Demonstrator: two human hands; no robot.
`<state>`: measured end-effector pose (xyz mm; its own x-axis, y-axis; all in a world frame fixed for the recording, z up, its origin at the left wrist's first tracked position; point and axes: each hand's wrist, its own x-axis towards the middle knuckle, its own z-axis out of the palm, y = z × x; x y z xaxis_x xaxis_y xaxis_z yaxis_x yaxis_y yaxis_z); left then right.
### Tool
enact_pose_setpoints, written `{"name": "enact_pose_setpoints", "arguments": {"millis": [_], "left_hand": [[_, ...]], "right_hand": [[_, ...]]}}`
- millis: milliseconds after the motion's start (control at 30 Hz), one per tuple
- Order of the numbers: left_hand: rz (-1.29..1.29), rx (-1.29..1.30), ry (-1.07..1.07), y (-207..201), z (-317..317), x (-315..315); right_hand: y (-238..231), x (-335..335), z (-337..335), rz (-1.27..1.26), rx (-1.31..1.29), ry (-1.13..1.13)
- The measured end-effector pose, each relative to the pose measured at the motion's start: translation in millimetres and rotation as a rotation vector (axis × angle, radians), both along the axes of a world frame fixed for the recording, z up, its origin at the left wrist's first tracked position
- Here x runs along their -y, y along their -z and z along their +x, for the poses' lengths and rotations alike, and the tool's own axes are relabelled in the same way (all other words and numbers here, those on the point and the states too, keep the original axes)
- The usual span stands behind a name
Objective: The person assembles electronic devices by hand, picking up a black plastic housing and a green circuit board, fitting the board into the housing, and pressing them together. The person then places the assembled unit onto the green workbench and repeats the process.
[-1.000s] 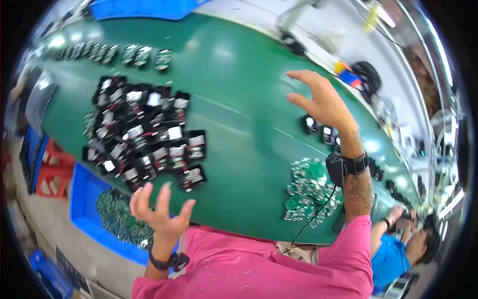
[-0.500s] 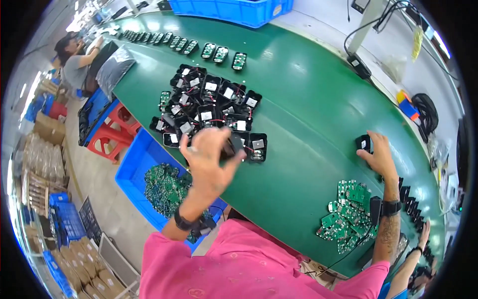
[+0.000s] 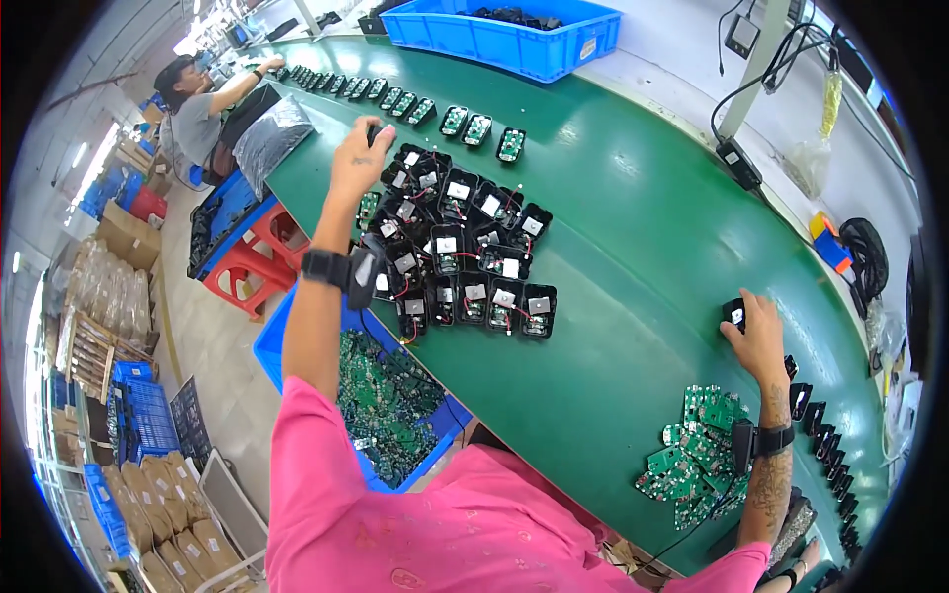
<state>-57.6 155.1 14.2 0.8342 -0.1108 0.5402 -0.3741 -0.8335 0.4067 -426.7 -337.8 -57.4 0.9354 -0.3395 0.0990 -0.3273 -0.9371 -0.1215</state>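
Note:
My left hand [image 3: 358, 163] is raised over the far left part of the green table [image 3: 633, 237]. Thumb and fingers pinch a small black plastic part [image 3: 374, 134], mostly covered by the hand. Just beyond it lies a cluster of open black housings [image 3: 446, 247] with white pads, red wires and green boards. On the right, my right hand [image 3: 759, 338] grips a black housing [image 3: 733, 315] with a small white patch, at the table surface. Loose green circuit boards [image 3: 692, 450] are heaped below my right wrist.
A row of black housings with boards [image 3: 476, 129] runs along the far side, and another row [image 3: 822, 435] lines the right. A blue crate [image 3: 504, 44] stands at the back; a blue bin [image 3: 435, 455] of boards sits left of me. A co-worker [image 3: 203, 114] reaches in at far left.
My left hand has moved from above the near housings to the far left, still pinching a dark part. My right hand stays on its housing. The head view has shifted somewhat.

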Motion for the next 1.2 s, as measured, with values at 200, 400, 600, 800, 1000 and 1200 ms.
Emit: {"name": "enact_pose_setpoints", "arguments": {"millis": [200,400,600,800,1000,1200], "left_hand": [[0.124,-0.185,-0.009,45,34,-22],[0.208,-0.312,-0.096,26,5,-8],[-0.106,-0.3,0.112,30,-5,-10],[-0.17,-0.388,0.166,46,4,-38],[0.015,-0.309,0.177,42,-3,-43],[-0.004,-0.217,0.107,32,4,-70]], "right_hand": [[-2,-6,4,-0.018,-0.022,0.022],[-4,-10,5,-0.009,-0.053,0.042],[-4,-12,6,-0.019,-0.037,0.034],[-9,-18,7,-0.022,-0.047,0.024],[-9,-18,8,-0.028,-0.063,0.024],[-1,-15,13,-0.076,-0.057,0.028]]}}
